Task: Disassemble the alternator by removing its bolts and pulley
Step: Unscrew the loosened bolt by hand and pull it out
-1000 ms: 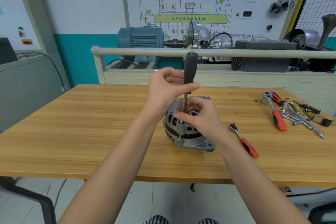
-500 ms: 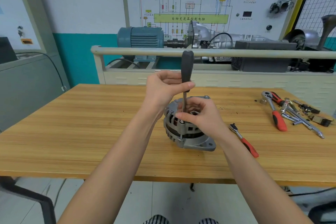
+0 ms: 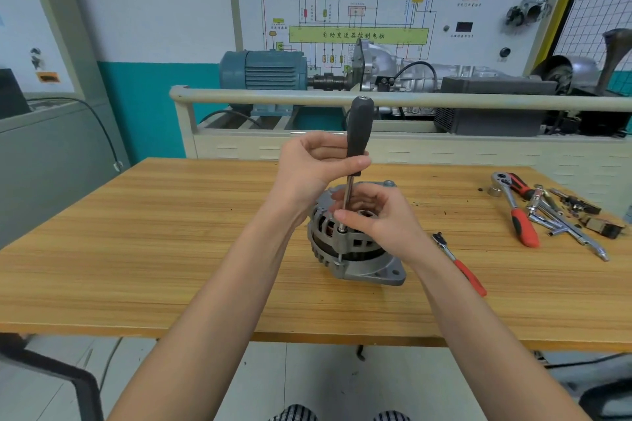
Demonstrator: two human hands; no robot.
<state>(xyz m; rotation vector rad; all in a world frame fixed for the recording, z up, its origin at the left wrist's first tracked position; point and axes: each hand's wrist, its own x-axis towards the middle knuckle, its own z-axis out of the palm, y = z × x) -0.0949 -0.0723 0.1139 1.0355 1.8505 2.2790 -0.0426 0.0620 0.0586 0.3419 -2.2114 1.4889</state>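
While the alternator (image 3: 354,243) stayed in the same spot near the middle of the wooden tabletop (image 3: 143,249), the black-handled driver (image 3: 358,133) had tipped slightly over the last second: its handle top had leaned right a second before, swung back left, and now sat between those two positions. Both hands had kept their places.

The left hand (image 3: 314,164) was grasping the lower part of the handle, thumb crossing the front and fingers curled behind, so its grip was clenched on the tool. The right hand (image 3: 383,219) rested over the top of the alternator, its thumb and fingertips pinching the thin metal shaft just above the tip.

The driver stood almost upright, its long axis near vertical, handle up and tilted a little to the right, tip down on a bolt (image 3: 342,230) at the front left edge of the housing. The alternator sat with its flat mounting flange on the tabletop.

To the right lay a small red-handled ratchet (image 3: 458,265) and, farther off, a larger ratchet (image 3: 514,208) among loose tools.
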